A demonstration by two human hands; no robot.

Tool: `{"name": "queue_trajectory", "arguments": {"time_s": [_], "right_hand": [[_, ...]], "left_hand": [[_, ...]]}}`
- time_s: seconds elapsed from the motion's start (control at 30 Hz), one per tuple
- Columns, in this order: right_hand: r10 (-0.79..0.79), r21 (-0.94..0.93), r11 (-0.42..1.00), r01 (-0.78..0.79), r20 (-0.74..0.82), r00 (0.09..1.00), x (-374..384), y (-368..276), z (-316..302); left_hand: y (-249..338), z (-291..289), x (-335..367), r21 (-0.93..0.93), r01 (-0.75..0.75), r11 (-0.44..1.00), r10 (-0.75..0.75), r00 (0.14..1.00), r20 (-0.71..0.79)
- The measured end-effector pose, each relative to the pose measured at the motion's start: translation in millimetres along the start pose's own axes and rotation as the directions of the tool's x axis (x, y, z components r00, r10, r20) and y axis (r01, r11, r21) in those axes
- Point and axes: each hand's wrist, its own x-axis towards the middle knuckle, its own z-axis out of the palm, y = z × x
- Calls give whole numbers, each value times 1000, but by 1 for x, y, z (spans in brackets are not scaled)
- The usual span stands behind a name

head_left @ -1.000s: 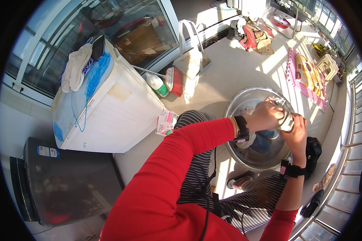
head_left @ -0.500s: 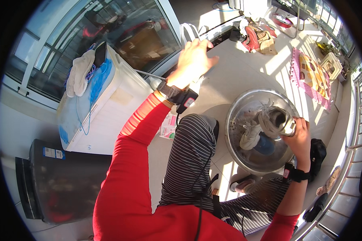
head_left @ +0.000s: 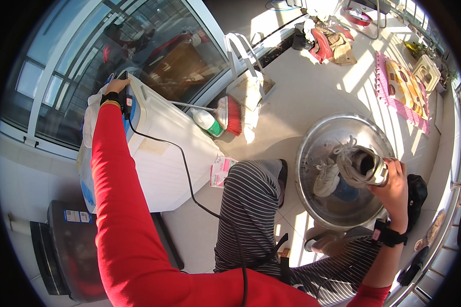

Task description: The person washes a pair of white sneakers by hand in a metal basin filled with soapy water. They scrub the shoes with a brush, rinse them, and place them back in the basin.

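My right hand [head_left: 392, 187] grips a pale lace-up sneaker [head_left: 356, 169] by its heel end, over a round metal basin [head_left: 312, 210]. A second pale sneaker [head_left: 326, 179] lies in the basin, beside a blue object [head_left: 347, 191] partly hidden under the held sneaker. At the far left my left hand [head_left: 117, 86] is at the top of a white cabinet [head_left: 171, 148], its fingers curled at a dark flat object [head_left: 125, 77]. What lies under those fingers is mostly hidden. White cloth-like items [head_left: 90, 120] sit just beside that wrist.
A red-bristled broom [head_left: 230, 116], a white-and-green bottle [head_left: 208, 123] and a white stool-like frame [head_left: 251, 84] stand right of the cabinet. A dark plastic bin [head_left: 74, 256] sits at lower left. Several shoes [head_left: 325, 46] lie at the back; a pink-edged mat [head_left: 402, 92] is farther right.
My left hand has swung left from mid-air to the cabinet top, uncovering the broom and stool. My right hand still holds the sneaker over the basin. The view has shifted slightly.
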Motion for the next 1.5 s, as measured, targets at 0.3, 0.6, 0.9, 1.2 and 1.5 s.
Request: {"name": "queue_trajectory", "arguments": {"time_s": [0.3, 0.6, 0.9, 1.2, 1.5], "right_hand": [[20, -18, 1000, -19, 48, 999, 9, 3, 8], [19, 1, 1000, -19, 35, 999, 11, -2, 5], [-26, 117, 992, 45, -158, 987, -12, 6, -17], [-164, 141, 966, 218, -318, 934, -46, -16, -17], [-220, -69, 975, 210, -281, 934, -87, -50, -18]], "left_hand": [[-31, 34, 48, -348, 219, 911, -226, 974, 22], [-43, 19, 65, -161, 311, 937, -298, 949, 100], [223, -79, -139, -386, -764, 516, 459, 628, -629], [388, 16, -500, -650, -540, -535, 829, -187, -527], [406, 107, -551, -265, -747, -610, 604, -222, -766]]}}
